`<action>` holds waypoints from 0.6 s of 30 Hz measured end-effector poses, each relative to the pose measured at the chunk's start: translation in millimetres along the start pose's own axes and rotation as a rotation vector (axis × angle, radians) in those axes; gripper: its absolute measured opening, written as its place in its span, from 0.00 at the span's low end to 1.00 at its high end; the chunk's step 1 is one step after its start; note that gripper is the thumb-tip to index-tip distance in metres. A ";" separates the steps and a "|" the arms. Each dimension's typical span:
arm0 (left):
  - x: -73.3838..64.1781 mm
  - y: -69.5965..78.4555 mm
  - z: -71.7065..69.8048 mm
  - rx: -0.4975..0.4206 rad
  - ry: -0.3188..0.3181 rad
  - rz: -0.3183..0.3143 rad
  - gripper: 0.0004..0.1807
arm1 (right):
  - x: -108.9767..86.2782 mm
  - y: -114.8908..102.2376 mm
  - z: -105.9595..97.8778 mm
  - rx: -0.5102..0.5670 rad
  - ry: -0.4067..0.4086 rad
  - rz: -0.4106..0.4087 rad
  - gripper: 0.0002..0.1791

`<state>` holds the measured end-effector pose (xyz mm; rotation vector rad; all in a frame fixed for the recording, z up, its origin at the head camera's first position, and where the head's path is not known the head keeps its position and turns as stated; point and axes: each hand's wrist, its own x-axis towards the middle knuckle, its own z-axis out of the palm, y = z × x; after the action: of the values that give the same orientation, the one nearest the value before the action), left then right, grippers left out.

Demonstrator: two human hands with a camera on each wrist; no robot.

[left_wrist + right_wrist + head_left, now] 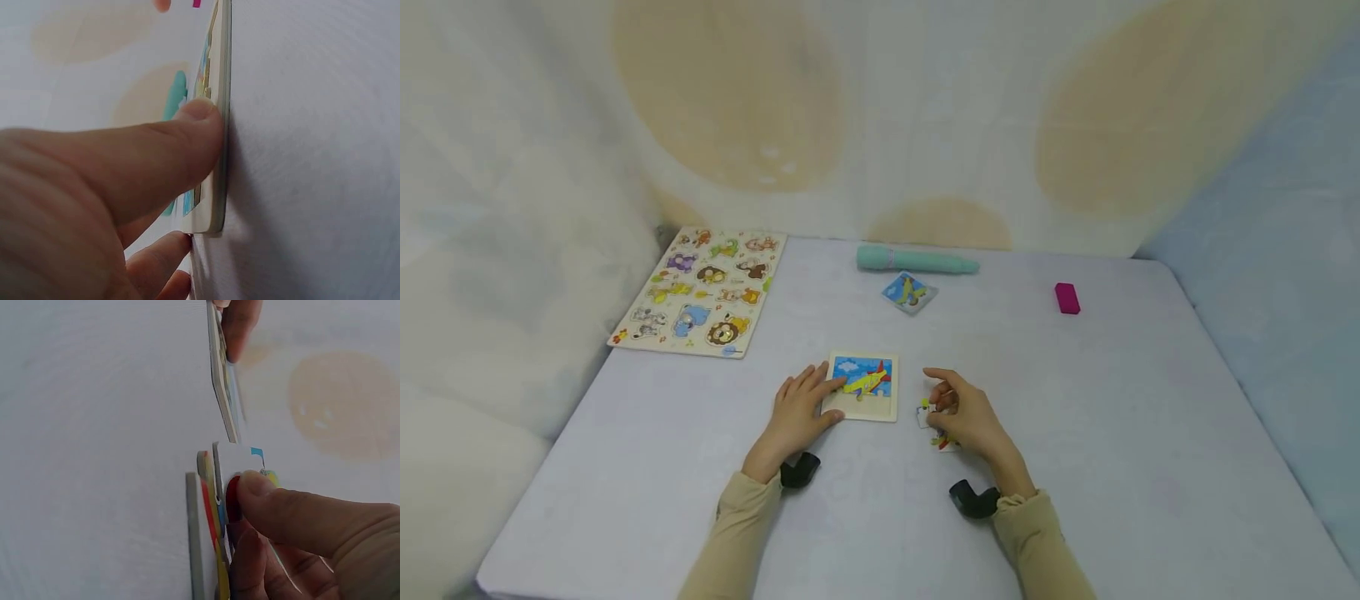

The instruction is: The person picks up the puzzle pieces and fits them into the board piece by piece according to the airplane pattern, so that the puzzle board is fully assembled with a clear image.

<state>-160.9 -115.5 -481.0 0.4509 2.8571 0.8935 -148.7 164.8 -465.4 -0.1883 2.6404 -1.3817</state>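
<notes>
A square wooden jigsaw board [880, 409] with a yellow and red airplane picture lies in front of me, its lower strip bare wood. My left hand [797, 417] rests at its left side, index finger over the picture. In the left wrist view the thumb [169, 140] lies on the board's near edge [219, 156]. To the right of the board, my right hand [972, 421] is over loose jigsaw pieces [945, 444]. Thumb and curled fingers pinch a piece with a white face and blue corner [240, 459]; its far side is hidden. The right index finger stretches out.
An animal peg puzzle board [700, 293] lies at the back left. Farther back are a mint-green tube-shaped thing [917, 260] and a square airplane picture [909, 292]. A magenta block [1067, 298] sits at the back right. Fabric hangs behind the table.
</notes>
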 end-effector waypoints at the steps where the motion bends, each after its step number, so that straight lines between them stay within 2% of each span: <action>1: -0.4 -0.4 0.1 0.001 0.002 0.002 0.31 | 0.2 1.1 -0.2 0.034 0.012 0.009 0.37; 4: -0.6 -1.2 0.2 0.002 0.008 0.006 0.31 | 1.3 3.0 -0.6 0.099 0.040 0.054 0.34; 9: 0.0 -1.0 -0.3 0.003 0.002 0.007 0.31 | 6.3 -0.8 1.3 0.149 0.073 0.151 0.29; 14: -0.3 -0.1 -0.1 -0.007 0.008 0.014 0.30 | 15.9 -13.1 10.2 0.259 0.130 0.149 0.23; 18: -0.4 1.1 -2.0 -0.008 0.015 0.015 0.30 | 27.7 -28.7 21.0 0.375 0.126 0.123 0.23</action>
<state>-160.6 -115.8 -478.8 0.4669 2.8658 0.9144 -170.6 126.5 -455.8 0.1082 2.3771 -1.8595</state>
